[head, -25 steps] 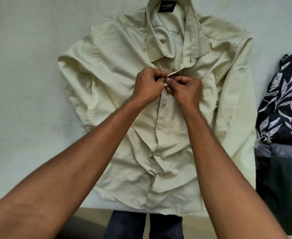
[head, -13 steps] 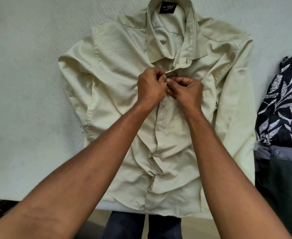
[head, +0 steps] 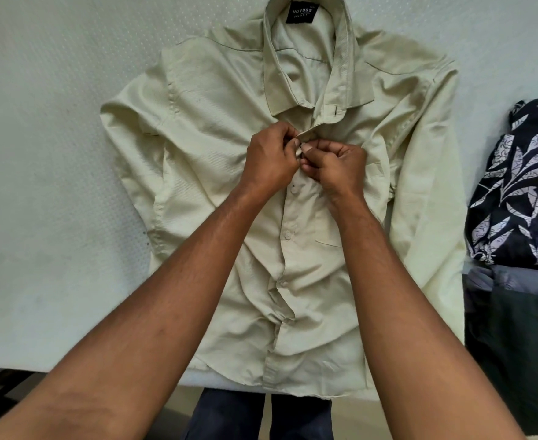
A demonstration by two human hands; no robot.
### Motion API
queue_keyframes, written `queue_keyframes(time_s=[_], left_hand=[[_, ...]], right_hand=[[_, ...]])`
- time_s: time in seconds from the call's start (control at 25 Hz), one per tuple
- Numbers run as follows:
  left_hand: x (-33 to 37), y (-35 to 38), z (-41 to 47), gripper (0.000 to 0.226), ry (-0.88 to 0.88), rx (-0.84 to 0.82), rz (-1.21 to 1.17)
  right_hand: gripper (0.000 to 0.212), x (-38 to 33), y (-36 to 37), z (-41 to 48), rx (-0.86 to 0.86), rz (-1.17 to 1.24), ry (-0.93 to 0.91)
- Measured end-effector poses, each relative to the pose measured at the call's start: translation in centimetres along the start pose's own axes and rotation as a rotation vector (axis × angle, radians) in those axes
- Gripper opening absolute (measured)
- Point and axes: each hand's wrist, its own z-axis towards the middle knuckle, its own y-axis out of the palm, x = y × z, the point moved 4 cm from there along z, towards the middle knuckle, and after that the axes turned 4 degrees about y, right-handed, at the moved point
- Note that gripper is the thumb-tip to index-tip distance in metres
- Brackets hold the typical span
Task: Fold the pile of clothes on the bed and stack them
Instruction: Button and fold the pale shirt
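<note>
A pale green long-sleeved shirt (head: pixel 210 128) lies front up on the bed (head: pixel 45 154), collar at the far side, hem hanging over the near edge. Its lower buttons are fastened. My left hand (head: pixel 269 157) and my right hand (head: pixel 336 168) meet at the placket just below the collar. Both pinch the shirt's front edges there, fingers curled and thumbs almost touching. The button between the fingertips is hidden.
At the right edge of the bed sits a pile of clothes: a dark navy garment with white leaves (head: pixel 521 192) on top, a grey one (head: pixel 512 279) and a dark green one (head: pixel 515 338) below. My trouser legs (head: pixel 229 414) show under the bed's near edge.
Both hands stay pinched on the placket below the collar. The fingers have shifted slightly and the placket edge by the left thumb stands up a little more.
</note>
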Motion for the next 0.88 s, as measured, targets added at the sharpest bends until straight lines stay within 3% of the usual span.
queue_keyframes(time_s=[0.12,0.2,0.28,0.4,0.48,0.56,0.64,0.72,0.8,0.88], left_hand=[[0.3,0.1,-0.1,0.011,0.057,0.001,0.066],[0.1,-0.4,0.1,0.010,-0.011,-0.006,0.017],[-0.4,-0.9,0.8,0.009,-0.074,-0.082,-0.024],[0.2,-1.9,1.9,0.007,-0.034,-0.166,0.061],[0.9,-2.6,2.5,0.009,0.009,-0.076,0.098],[1.9,-3.1,2.7,0.012,0.022,0.059,-0.022],[2.8,-3.3,2.7,0.023,0.153,0.135,-0.070],[3.1,-3.2,3.0,0.039,0.318,0.129,0.114],[2.6,-3.4,4.4,0.036,0.380,0.108,0.298],[2.3,-4.2,5.9,0.035,0.413,0.049,0.344]], right_hand=[[0.017,0.0,-0.2,0.0,-0.060,-0.060,-0.014],[0.017,-0.3,-0.2,-0.1,-0.062,-0.081,-0.007],[0.015,-0.6,-0.2,-0.1,-0.045,-0.081,0.010],[0.013,-0.7,0.0,-0.5,0.005,-0.106,-0.005],[0.011,-1.0,-0.3,-1.0,0.095,-0.093,-0.049],[0.019,-1.7,-0.8,-1.5,0.194,0.007,-0.104],[0.030,-2.5,-1.4,-1.5,0.269,0.133,-0.141],[0.026,-3.6,-1.6,-1.3,0.332,0.155,-0.192],[0.012,-5.1,-1.5,-0.9,0.383,0.099,-0.281],[0.021,-6.2,-1.3,-0.1,0.404,0.031,-0.347]])
